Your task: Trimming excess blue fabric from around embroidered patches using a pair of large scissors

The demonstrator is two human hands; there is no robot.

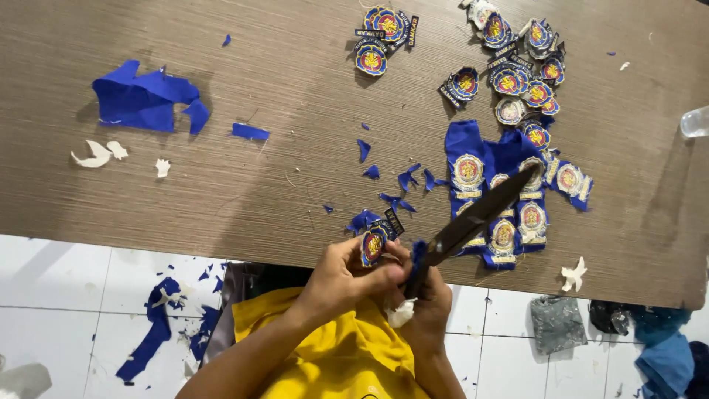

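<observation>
Left hand (341, 277) grip pinching a round embroidered badge (372, 246), right hand (427, 303) grip closed around scissors (473, 222) above the table (258, 207).

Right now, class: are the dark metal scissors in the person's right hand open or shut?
Shut, as far as shows: the dark metal scissors appear as one closed blade pointing away over the table; the right hand hides the handles.

Counter (221, 199): grey-brown wood-grain laminate, fills the upper part of the view, front edge running slightly downward to the right; soft shadows on its surface, light even and diffuse; floor (66, 295) below: white square tiles with thin dark grout lines; blue fabric offcuts (151, 336) lie on the tiles at left; crumpled grey and blue cloths (591, 325) on the floor at lower right.
</observation>
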